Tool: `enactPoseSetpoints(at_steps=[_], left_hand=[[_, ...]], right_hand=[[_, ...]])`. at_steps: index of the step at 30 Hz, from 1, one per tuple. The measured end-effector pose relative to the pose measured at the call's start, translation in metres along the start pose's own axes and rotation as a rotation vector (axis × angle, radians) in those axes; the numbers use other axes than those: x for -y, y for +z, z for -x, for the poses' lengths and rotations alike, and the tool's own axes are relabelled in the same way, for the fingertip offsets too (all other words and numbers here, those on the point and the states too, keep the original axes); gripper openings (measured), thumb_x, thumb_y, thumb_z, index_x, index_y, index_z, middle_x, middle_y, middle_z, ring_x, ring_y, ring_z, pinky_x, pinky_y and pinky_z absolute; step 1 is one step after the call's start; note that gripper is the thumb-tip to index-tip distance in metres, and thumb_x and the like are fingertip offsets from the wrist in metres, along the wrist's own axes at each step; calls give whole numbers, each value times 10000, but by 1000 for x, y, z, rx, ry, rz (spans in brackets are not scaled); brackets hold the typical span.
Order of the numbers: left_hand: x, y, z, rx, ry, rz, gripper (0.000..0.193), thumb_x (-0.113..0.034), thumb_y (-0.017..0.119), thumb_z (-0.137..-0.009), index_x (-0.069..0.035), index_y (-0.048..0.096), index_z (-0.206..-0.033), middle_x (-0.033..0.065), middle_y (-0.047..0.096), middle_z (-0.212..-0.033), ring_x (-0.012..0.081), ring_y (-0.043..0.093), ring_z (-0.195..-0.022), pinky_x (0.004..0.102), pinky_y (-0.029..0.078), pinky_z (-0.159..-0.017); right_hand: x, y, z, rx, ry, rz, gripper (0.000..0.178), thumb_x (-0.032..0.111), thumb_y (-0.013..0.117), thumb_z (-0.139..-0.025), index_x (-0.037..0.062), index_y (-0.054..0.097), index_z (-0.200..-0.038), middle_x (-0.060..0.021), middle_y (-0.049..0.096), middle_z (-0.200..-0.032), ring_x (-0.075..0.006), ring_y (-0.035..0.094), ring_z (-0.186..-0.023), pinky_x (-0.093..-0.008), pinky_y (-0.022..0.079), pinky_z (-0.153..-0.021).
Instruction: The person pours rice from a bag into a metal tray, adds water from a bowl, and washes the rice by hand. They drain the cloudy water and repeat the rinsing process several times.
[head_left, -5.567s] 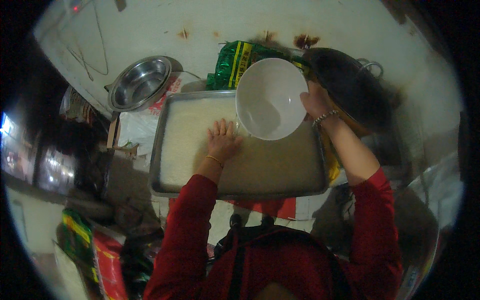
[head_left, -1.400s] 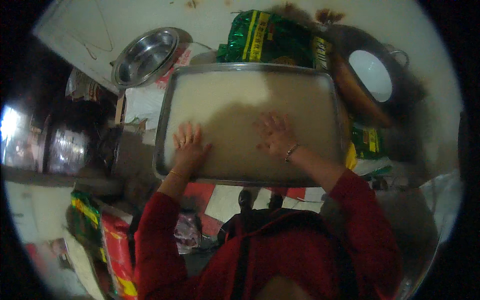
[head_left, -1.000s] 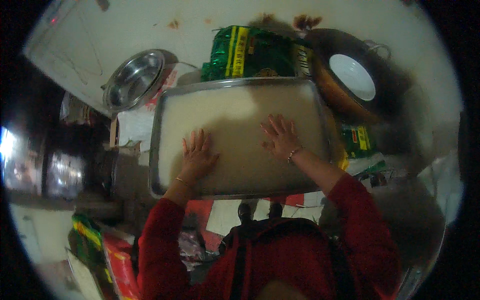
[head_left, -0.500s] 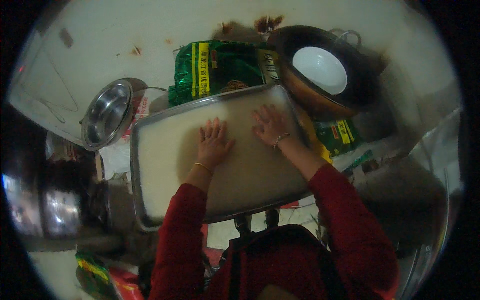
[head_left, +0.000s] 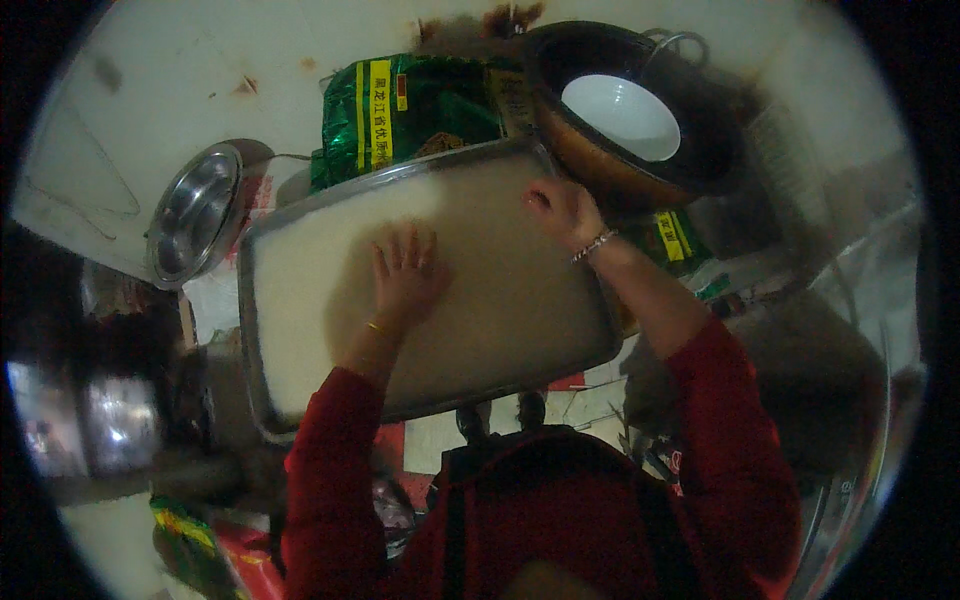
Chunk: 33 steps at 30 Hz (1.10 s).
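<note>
Head view, one moment, items as seen.

Item 1: large rectangular metal tray [head_left: 262, 330], tilted so its long side runs from 8 o'clock up toward 1 o'clock, filling the middle of the picture. It holds a flat, pale layer of white grains [head_left: 300, 270], thicker and brighter toward the 9 o'clock end.

Item 2: my left hand [head_left: 408, 278], palm down, fingers spread apart and flat on the grain layer near the tray's centre. It grips nothing. Thin yellow band at the wrist; red sleeve behind it.

Item 3: my right hand [head_left: 562, 210], at the tray's far corner toward 1 o'clock, fingers curled loosely downward onto the grains close to the rim. I cannot tell whether anything is pinched under them. Beaded bracelet [head_left: 594, 245] on the wrist.

Item 4: dark round wok [head_left: 700, 150], just beyond the tray's 1 o'clock corner, with a white bowl [head_left: 620, 115] sitting inside it.

Item 5: green printed sack [head_left: 420, 105], lying at 12 o'clock, its lower edge tucked behind the tray's far rim.

Item 6: round steel basin [head_left: 195, 212], at 10 o'clock, just beside the tray's left corner, tipped against a pale wall.

Item 7: smaller green packet [head_left: 672, 235], at 3 o'clock of the tray, below the wok, partly hidden by my right forearm.
</note>
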<state>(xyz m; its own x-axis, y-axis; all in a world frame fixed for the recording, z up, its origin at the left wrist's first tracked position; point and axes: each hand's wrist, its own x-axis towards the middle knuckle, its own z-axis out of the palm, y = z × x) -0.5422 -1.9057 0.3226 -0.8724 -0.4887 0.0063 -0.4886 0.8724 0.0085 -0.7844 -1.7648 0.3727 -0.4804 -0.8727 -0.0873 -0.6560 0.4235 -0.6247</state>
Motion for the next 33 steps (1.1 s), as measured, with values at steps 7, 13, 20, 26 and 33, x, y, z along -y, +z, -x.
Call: enactPoseSetpoints(at_steps=[7,13,20,26,33], left_hand=[[20,-11,89,125,-211,82,761,-575,415,-840,-115,209,-1410,190,73,-1475,407,29,-1352,587,-8,-1043],[65,2,146,-12,-589,93,804,-565,413,-855,-48,148,-1411,210,50,-1471,426,26,-1346,615,14,-1027],[70,-13,147,-162,-590,-7,699,-526,432,-860,-66,280,-1363,202,171,-1438,383,124,-1339,569,75,-1045],[82,-57,123,-476,-493,1,317,-309,519,-862,-67,630,-689,109,610,-903,317,544,-953,476,383,-812],[82,-61,128,-169,-677,161,316,-355,381,-918,-114,585,-935,148,626,-792,365,589,-767,445,454,-680]], right_hand=[[-13,-3,31,-249,-675,-85,232,163,570,-814,96,603,-1034,-110,606,-1024,-289,584,-954,-355,478,-815],[-46,-149,6,-507,-227,368,290,164,533,-848,54,558,-1115,-172,585,-1076,-306,592,-926,-359,460,-824],[-166,-200,-57,-347,131,662,460,306,598,-794,13,521,-1141,-224,580,-1074,-383,560,-988,-434,453,-846],[-177,-199,-67,-72,377,809,446,326,557,-821,-6,543,-1118,-227,584,-1076,-370,571,-991,-452,462,-839],[-203,-186,-64,-49,415,850,424,328,556,-817,-2,568,-1083,-217,598,-1050,-353,580,-985,-444,468,-830]])
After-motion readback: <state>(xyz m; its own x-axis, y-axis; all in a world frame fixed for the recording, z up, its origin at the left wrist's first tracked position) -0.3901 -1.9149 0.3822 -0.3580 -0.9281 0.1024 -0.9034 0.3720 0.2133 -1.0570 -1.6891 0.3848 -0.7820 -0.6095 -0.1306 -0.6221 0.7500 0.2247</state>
